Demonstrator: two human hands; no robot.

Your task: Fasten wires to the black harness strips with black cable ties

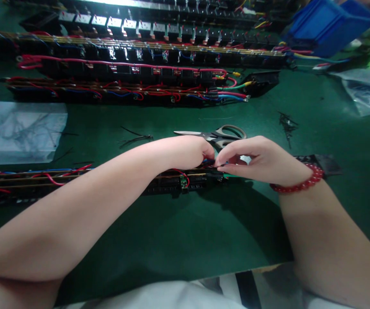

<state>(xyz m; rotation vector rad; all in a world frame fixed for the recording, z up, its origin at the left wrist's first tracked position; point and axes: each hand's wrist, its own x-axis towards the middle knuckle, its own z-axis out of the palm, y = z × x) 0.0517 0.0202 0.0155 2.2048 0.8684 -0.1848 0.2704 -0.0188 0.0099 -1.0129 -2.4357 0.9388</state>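
Observation:
A long black wired strip (162, 185) lies across the table in front of me, with red wires and thin brass-coloured rods along it. Over its right part, my left hand (193, 152) is bent down with its fingers curled in at the wires. What those fingers grip is hidden. Touching the same spot from the right, my right hand (252, 158) pinches thumb and forefinger together at a small dark piece too small to name. Scissors (218, 136) with grey and black handles lie just behind both hands, blades pointing left. A green wire (231, 175) shows under my right hand.
Several similar wired strips (133, 90) lie along the back. Loose black cable ties (136, 137) are left of the scissors, and another small pile (287, 124) is to the right. A clear bag (20, 133) lies left; a blue bin (329, 28) stands back right.

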